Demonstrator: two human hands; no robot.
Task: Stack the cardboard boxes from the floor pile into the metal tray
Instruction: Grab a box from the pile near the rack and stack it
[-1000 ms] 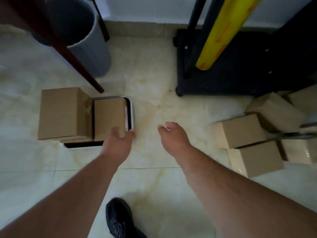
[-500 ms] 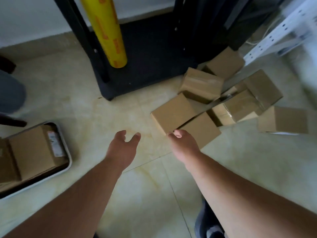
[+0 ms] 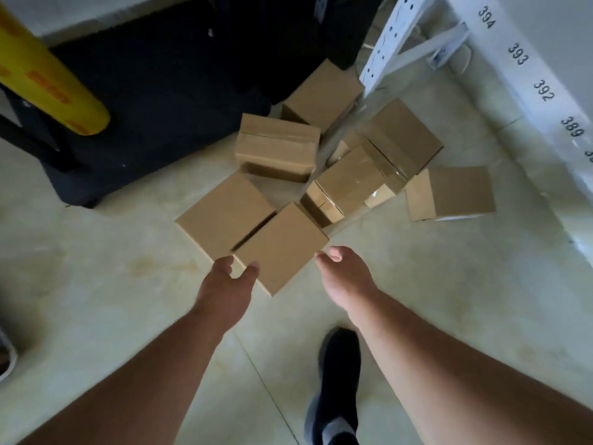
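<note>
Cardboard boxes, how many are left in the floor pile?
7 visible: nearest box by both hands, one left, one behind, one rearmost, two at the centre, one right. Others may be hidden.

The person is working bare-armed: both forearms are showing uncovered right up to the lower frame edge, with no sleeve reaching into view. The left hand (image 3: 226, 292) and right hand (image 3: 345, 276) are wearing no gloves, rings or watch. One foot is wearing a black slip-on shoe (image 3: 337, 380) over a grey sock (image 3: 330, 430).
</note>
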